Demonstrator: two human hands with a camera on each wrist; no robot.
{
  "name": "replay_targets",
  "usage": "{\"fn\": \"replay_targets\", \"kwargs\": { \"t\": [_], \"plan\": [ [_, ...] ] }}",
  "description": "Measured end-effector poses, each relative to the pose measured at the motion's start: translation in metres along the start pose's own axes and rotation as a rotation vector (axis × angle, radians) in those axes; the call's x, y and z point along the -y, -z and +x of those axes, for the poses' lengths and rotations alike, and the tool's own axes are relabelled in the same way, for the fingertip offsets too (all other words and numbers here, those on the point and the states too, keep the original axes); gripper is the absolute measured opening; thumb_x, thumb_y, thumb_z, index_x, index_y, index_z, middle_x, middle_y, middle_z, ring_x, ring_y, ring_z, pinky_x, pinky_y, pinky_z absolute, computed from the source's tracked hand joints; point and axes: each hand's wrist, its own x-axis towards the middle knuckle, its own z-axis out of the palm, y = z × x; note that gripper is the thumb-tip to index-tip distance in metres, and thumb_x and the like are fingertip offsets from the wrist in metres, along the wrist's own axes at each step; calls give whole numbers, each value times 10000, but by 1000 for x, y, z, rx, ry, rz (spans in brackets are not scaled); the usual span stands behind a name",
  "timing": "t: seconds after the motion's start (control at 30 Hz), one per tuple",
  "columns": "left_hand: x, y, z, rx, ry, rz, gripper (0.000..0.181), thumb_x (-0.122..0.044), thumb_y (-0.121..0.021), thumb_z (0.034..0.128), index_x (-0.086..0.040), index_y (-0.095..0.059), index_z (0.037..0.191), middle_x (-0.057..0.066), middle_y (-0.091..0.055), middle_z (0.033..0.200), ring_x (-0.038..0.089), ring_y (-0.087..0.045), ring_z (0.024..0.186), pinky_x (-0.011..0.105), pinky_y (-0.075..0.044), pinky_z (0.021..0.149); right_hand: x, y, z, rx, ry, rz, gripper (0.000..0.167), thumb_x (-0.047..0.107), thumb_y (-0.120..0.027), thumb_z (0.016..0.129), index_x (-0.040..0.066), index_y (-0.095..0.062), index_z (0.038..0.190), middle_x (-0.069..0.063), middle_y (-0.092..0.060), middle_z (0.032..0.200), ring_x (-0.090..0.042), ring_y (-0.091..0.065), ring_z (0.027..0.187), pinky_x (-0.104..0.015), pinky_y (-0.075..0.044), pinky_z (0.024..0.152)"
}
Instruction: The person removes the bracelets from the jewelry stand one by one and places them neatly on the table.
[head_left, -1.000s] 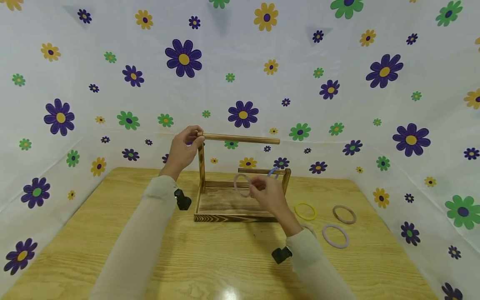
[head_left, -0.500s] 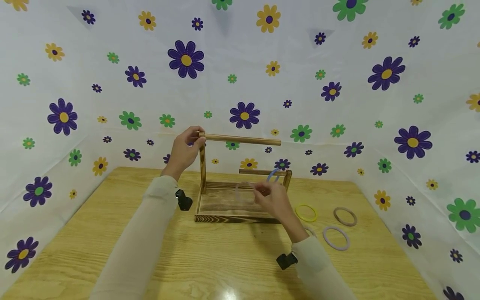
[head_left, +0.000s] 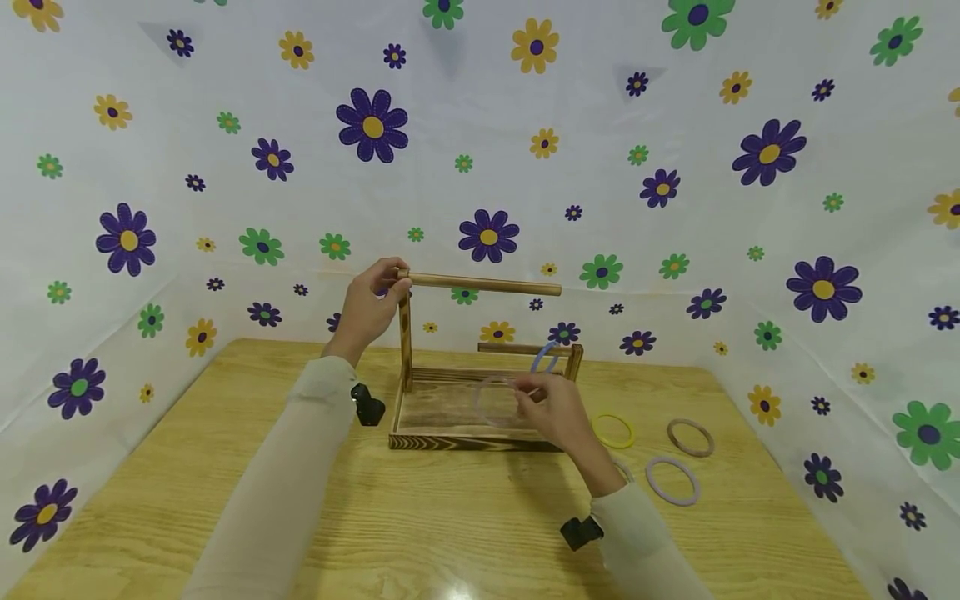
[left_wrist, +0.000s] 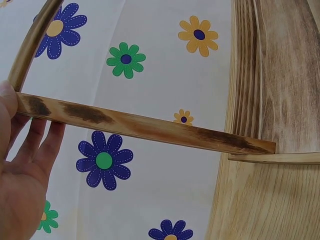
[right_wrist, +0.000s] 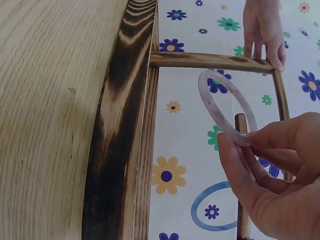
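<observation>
In the head view my left hand [head_left: 367,307] grips the top of the left post of a wooden bangle stand [head_left: 465,442], where the upper rod [head_left: 483,284] joins it. My right hand [head_left: 557,410] pinches a translucent pale bangle [right_wrist: 212,111] between thumb and fingers. It holds the bangle over the stand's base, in front of and below the lower rod [head_left: 513,348]. The right wrist view shows the pale bangle tilted, with the lower rod's free end behind it. A blue bangle [right_wrist: 212,228] hangs around the lower rod.
Right of the stand, a yellow bangle [head_left: 617,446], a brown bangle [head_left: 693,454] and a lilac bangle [head_left: 678,502] lie on the wooden table [head_left: 420,525]. Another pale bangle [head_left: 623,469] is partly hidden by the right wrist. A flowered sheet [head_left: 420,183] surrounds the table.
My right hand has drifted down and slightly right with the pale bangle, away from the lower rod. The left hand keeps its grip on the post's top.
</observation>
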Motion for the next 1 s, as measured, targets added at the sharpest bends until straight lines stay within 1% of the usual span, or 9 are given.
{"fn": "replay_targets", "kwargs": {
  "t": [0.17,0.27,0.43,0.53,0.6,0.77,0.83,0.93,1.0],
  "plan": [
    [1,0,0,0,8,5,348,-279,-581,1069,-76,-577,1353,180,-615,1325,370,-615,1282,575,-481,1087,1,2,-3,8,-7,-15,168,4,-691,956,-47,-765,1098,-202,-772,970,-254,-755,715,-228,-576,577],
    [2,1,0,-1,16,9,351,-287,-583,1068,-84,-577,1354,174,-615,1327,365,-612,1291,576,-478,1096,1,3,-5,33,-28,-17,181,14,-688,960,-57,-761,1110,-196,-774,954,-247,-754,713,-213,-551,552],
    [1,1,-1,0,9,6,360,-294,-583,1066,-78,-578,1354,179,-614,1321,369,-611,1293,579,-483,1087,2,6,-8,77,-67,13,173,31,-680,970,-36,-770,1101,-186,-773,885,-207,-740,684,-210,-527,535],
    [-1,1,-1,2,6,10,363,-293,-580,1066,-78,-575,1358,182,-615,1326,372,-613,1289,577,-487,1080,2,8,-10,91,-81,19,168,44,-684,973,-14,-775,1101,-194,-774,911,-182,-731,698,-216,-536,554],
    [-2,1,-1,3,5,14,364,-291,-578,1067,-77,-572,1361,183,-615,1331,373,-614,1286,573,-490,1079,2,10,-11,96,-91,22,170,48,-690,971,-7,-774,1109,-190,-775,922,-224,-740,713,-217,-546,568],
    [-1,0,0,3,-4,14,364,-281,-572,1070,-63,-572,1361,192,-619,1325,377,-619,1273,570,-492,1072,-1,14,-15,120,-73,29,180,34,-687,972,-31,-763,1122,-201,-771,906,-255,-746,706,-214,-563,582],
    [0,0,1,3,-9,14,364,-280,-572,1070,-59,-573,1359,192,-621,1321,378,-621,1266,571,-493,1068,-3,16,-16,132,-66,36,181,26,-682,973,-39,-761,1123,-214,-768,914,-212,-739,686,-206,-570,585],
    [0,0,1,2,-9,13,363,-281,-574,1069,-58,-576,1356,190,-620,1318,378,-622,1265,569,-492,1070,-6,16,-19,146,-61,52,181,14,-675,974,-46,-757,1123,-227,-759,951,-201,-740,687,-206,-589,599],
    [0,0,1,3,-8,11,363,-281,-575,1068,-57,-576,1354,191,-618,1319,378,-620,1268,568,-491,1071,-8,17,-20,154,-52,61,181,-1,-667,974,-58,-753,1122,-234,-748,1002,-215,-744,702,-231,-607,611]
  ]
}}
